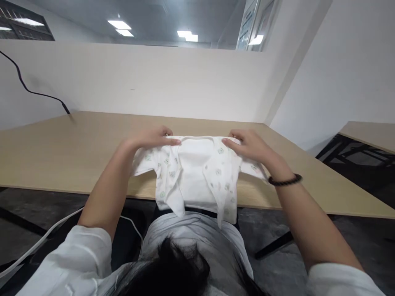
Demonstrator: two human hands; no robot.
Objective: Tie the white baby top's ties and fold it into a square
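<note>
A small white baby jacket with a green and grey print hangs open at the front between my hands, its collar edge away from me. My left hand pinches its left shoulder, with the thumb on top of the cloth. At the opposite shoulder, my right hand grips the cloth the same way, thumb uppermost. Both sleeves droop outward beneath my wrists. The lower hem hangs over the table's near edge, close to my body. Fingers under the cloth are partly hidden.
The light wooden table reaches back to a white wall with a window above. A black cable comes down at the far left corner. A white cord runs below on the left, and another table stands at right.
</note>
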